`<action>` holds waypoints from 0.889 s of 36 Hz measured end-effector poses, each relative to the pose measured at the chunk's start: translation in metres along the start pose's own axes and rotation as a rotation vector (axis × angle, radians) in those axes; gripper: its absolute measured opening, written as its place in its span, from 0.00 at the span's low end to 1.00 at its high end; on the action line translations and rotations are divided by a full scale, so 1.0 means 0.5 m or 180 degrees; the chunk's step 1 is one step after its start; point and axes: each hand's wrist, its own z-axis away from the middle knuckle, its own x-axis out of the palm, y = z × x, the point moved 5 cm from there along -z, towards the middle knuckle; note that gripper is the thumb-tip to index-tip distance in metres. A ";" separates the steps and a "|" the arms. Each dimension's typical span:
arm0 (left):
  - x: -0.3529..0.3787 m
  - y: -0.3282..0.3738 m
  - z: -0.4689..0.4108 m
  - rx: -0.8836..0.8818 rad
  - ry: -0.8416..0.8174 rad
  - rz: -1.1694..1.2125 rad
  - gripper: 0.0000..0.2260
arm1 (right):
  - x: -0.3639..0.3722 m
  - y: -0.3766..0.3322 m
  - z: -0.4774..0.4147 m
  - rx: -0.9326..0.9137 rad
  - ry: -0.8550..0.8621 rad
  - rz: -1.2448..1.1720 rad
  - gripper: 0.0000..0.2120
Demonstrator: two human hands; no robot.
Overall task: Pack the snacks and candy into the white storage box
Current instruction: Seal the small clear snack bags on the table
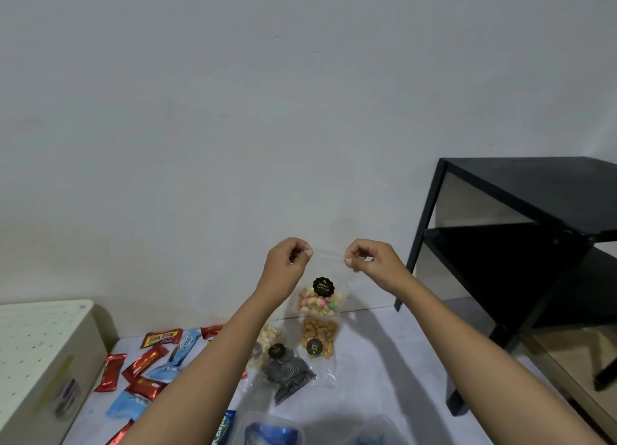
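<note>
Hands at frame centre, left hand (287,261) and right hand (370,261), each pinch a top corner of a clear biscuit bag (320,299) hanging long-axis down, level between them, while the box (380,426) sits bottom centre, below.

The held bag of pastel biscuits (321,299) is thin clear plastic, glossy, with a matt black round sticker printed in gold. The bags lying on the table, one of orange sticks (319,339) and one of dark spiral sweets (289,374), are the same crinkly clear film. The red wrappers (145,363) at the left are shiny foil; the pale blue packets (128,406) look like smoother, duller plastic. The table (384,361) is a matt, pale grey, faintly mottled surface. The black shelf (521,211) at the right has a smooth satin top on matt frame bars. The perforated white board (36,337) at the far left is matt. The wall (233,110) is flat matt paint
</note>
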 end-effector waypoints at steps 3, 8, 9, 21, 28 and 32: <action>-0.005 -0.001 -0.003 -0.0001 0.0036 -0.0019 0.07 | 0.007 -0.002 0.001 0.0006 -0.0001 0.0005 0.09; -0.002 0.001 -0.004 0.0018 -0.0077 -0.0081 0.08 | 0.020 -0.007 0.001 0.0080 -0.0108 0.0129 0.07; -0.001 0.001 -0.004 0.0019 -0.0099 -0.0094 0.08 | 0.021 -0.008 0.000 0.0067 -0.0111 0.0168 0.07; 0.026 -0.022 0.006 -0.0281 -0.0643 -0.0024 0.06 | 0.021 0.004 0.006 0.0151 0.0118 0.0023 0.08; 0.031 0.008 0.002 0.0130 -0.0482 -0.0376 0.05 | 0.032 -0.017 0.007 0.0066 -0.0065 0.0159 0.07; 0.035 0.012 0.002 0.0251 -0.0631 -0.0530 0.04 | 0.034 -0.023 0.009 0.0034 -0.0231 0.0332 0.04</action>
